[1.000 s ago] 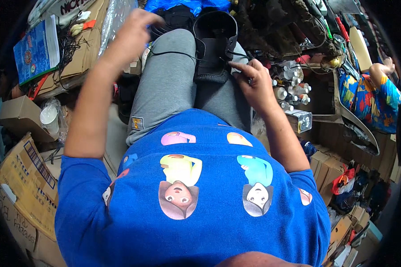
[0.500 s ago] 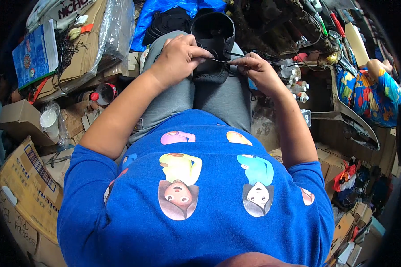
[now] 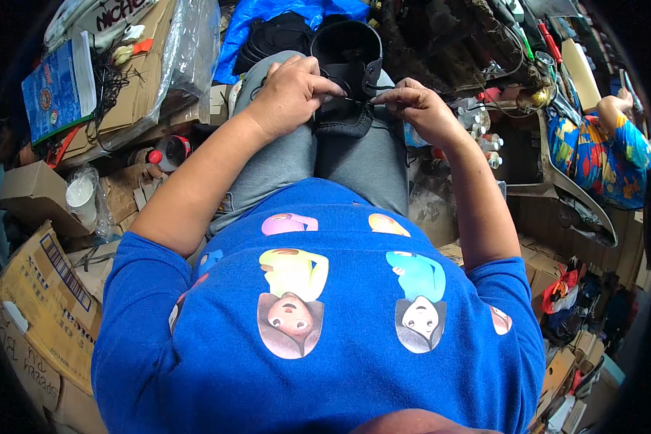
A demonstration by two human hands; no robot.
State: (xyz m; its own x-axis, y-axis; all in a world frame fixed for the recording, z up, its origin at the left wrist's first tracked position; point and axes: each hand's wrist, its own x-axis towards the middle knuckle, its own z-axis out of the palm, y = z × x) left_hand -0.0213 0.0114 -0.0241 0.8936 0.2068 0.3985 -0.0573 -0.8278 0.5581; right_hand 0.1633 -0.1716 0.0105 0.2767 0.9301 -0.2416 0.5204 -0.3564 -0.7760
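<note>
A black shoe [image 3: 346, 45] lies across my thighs, its dark opening facing up and its padded edge toward me. Over it, my left hand [image 3: 294, 92] is closed, with thumb and forefinger pinching a thin black lace near the shoe's middle. My right hand [image 3: 421, 108] is closed too, its thumb and forefinger pressed together on the lace at the shoe's right edge. The fingertips of the two hands are a short way apart. A bit of lace loops by the eyelets on the right side; its exact path is too dark to follow.
On the left are cardboard boxes [image 3: 40, 192], a blue book [image 3: 58, 94] and a red-capped bottle [image 3: 170, 153]. Several small bottles [image 3: 490, 142] stand right of my knees. Farther right sits another person in colourful clothing [image 3: 593, 148]. Blue plastic sheeting [image 3: 231, 43] lies beyond my knees.
My right hand has turned slightly and its fingers are more bunched at the shoe's edge. The dark stretch of lace between my hands shows less. My left hand has barely moved.
</note>
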